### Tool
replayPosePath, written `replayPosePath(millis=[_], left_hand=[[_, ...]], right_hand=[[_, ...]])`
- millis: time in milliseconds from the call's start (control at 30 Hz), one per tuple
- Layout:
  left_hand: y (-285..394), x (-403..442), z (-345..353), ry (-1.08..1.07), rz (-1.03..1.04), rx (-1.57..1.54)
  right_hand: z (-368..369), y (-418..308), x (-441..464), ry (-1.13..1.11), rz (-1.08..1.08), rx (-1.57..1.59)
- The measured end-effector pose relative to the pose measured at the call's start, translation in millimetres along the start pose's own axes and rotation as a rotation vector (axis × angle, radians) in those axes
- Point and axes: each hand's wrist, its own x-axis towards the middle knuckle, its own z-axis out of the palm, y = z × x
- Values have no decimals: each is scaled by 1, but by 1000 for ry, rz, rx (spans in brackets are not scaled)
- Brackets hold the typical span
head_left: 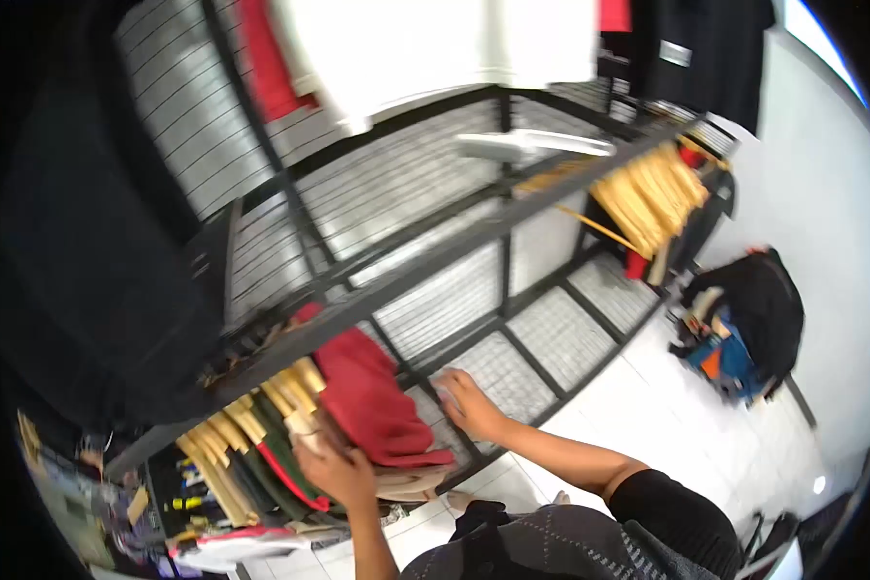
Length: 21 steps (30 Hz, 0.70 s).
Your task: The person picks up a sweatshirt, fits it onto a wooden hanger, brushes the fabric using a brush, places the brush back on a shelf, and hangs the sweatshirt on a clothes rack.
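My left hand (336,474) is at the row of hanging clothes, its fingers curled on the shoulder of a cream garment (302,423). A red garment (372,396) hangs just to the right of it, its lower part spread outward. My right hand (469,404) is past the red garment's right side, apart from it, fingers loosely bent and blurred; I make out nothing held in it. Light wooden hangers (227,430) line the rail left of my left hand, with dark green and black garments (271,464) among them.
A dark metal rack (425,261) with mesh panels runs across the view. White clothing (435,48) hangs above, with a white hanger (532,145) on the bar. More wooden hangers (652,193) are at the right end. A heap with a black bag (759,300) lies on the tiled floor (638,406).
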Motion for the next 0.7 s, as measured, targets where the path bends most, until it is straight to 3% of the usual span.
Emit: replayPosePath(millis=[67, 133, 300, 433, 500, 700], left_hand=[[4, -20, 10, -40, -117, 141], [10, -38, 16, 64, -195, 53], [120, -97, 8, 60, 4, -102], [259, -144, 17, -163, 128, -357], [332, -158, 15, -241, 296, -458], [511, -193, 3, -450, 648, -623]], right_hand=[[-41, 44, -82, 31, 214, -156], [-78, 88, -181, 27, 491, -276], [-202, 78, -387, 102, 1092, -423], [-268, 35, -485, 490, 1206, -561], [-293, 24, -520, 696, 1257, -574], [-337, -2, -569, 1059, 1378, -716]])
